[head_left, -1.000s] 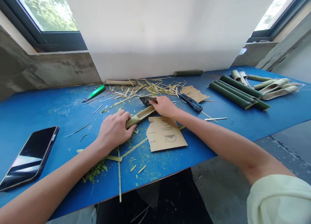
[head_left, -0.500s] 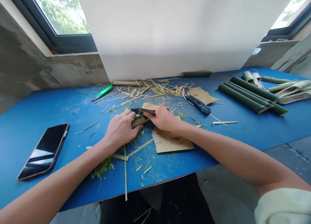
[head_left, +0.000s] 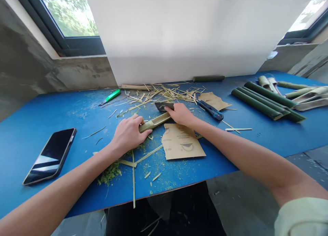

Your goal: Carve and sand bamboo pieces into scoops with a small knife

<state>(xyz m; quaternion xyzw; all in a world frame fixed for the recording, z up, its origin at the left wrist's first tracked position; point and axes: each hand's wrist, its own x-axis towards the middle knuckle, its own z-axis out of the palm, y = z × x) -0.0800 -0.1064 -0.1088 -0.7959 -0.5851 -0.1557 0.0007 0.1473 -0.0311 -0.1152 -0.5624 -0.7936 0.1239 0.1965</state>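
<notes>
My left hand (head_left: 130, 130) is closed around the left end of a split bamboo piece (head_left: 160, 120), pressing it against the blue table. The pale hollow of the bamboo faces up, and its far end slants away to the right. My right hand (head_left: 181, 113) pinches a dark flat piece of what looks like sandpaper (head_left: 162, 106) just above that far end. I cannot tell whether the dark piece touches the bamboo. Below my right hand lies a torn brown sheet of printed sandpaper (head_left: 183, 145), backing up.
A phone (head_left: 50, 155) lies at left, a green-handled knife (head_left: 112, 95) behind it. Bamboo slivers (head_left: 166, 92) are heaped at the back. A utility knife (head_left: 211, 110) rests right of my hands, with green bamboo pieces (head_left: 261, 102) farther right. Green shavings (head_left: 110, 174) lie near my left forearm.
My right hand has moved right and away along the bamboo with the dark piece, uncovering more of the hollow and the brown sheet. My left hand keeps its hold.
</notes>
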